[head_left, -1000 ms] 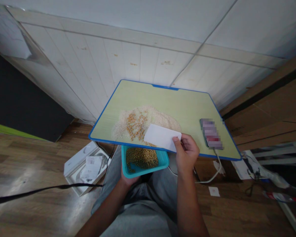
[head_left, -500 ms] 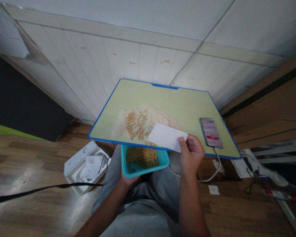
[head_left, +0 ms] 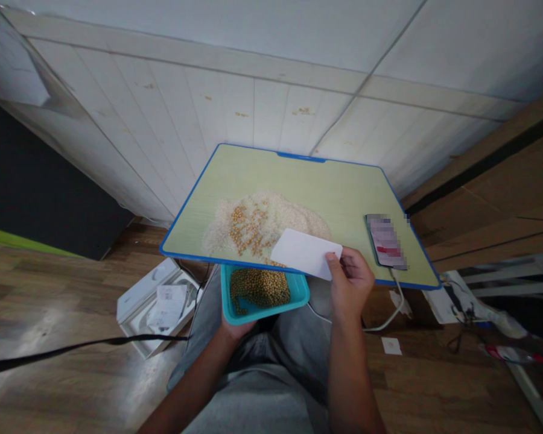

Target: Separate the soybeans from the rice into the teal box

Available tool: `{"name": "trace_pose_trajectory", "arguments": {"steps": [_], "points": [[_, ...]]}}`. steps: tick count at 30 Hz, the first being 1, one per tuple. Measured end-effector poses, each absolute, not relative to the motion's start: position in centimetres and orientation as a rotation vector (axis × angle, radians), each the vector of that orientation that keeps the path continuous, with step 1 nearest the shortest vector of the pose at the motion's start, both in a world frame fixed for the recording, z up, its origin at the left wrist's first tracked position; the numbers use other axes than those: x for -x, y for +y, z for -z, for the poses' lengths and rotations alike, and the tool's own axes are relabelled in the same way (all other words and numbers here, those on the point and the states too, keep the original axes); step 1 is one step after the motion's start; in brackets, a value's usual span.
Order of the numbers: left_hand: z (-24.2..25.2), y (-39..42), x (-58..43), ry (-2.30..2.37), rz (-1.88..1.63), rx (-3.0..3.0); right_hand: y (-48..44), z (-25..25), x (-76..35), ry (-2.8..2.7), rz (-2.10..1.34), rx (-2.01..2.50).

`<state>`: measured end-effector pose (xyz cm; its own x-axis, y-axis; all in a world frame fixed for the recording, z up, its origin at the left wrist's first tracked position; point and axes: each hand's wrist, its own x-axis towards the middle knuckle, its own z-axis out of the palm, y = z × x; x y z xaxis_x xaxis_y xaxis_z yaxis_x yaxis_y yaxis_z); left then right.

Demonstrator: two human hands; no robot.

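My right hand [head_left: 350, 277] pinches a white card [head_left: 305, 253] by its right end, thumb on top. The card is tilted over the front edge of a pale green board with a blue rim [head_left: 344, 181]. Left of the card, yellow-brown beans [head_left: 242, 232] lie mixed into spread white grains [head_left: 294, 214]. Below the board's front edge, my left hand [head_left: 239, 328] holds a turquoise tray [head_left: 301, 295] from beneath, its fingers mostly hidden. Many beans [head_left: 262, 288] fill much of the tray.
A phone [head_left: 386, 241] with a white cable lies on the board's right side. An open white box [head_left: 158, 301] sits on the floor at left, crossed by a black strap [head_left: 95, 342]. Cardboard boxes [head_left: 493, 193] stand at right, and a white wall rises behind the board.
The card has shifted very slightly down at its near end. Otherwise the hands, tray and beans look the same, apart from a slight shift of the whole view.
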<state>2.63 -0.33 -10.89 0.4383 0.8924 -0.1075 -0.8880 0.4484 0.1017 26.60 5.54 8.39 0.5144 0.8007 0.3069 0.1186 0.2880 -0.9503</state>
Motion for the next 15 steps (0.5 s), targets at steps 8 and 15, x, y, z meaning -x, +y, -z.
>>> {"name": "trace_pose_trajectory", "arguments": {"steps": [8, 15], "points": [[10.6, -0.1, -2.7, 0.138, -1.101, -0.024, 5.4, -8.3, -26.6, -0.951, -0.561, 1.233], [9.6, 0.0, -2.9, 0.108, -1.093, -0.036, 5.3, -8.2, -26.7, -0.963, -0.576, 1.221]]}}
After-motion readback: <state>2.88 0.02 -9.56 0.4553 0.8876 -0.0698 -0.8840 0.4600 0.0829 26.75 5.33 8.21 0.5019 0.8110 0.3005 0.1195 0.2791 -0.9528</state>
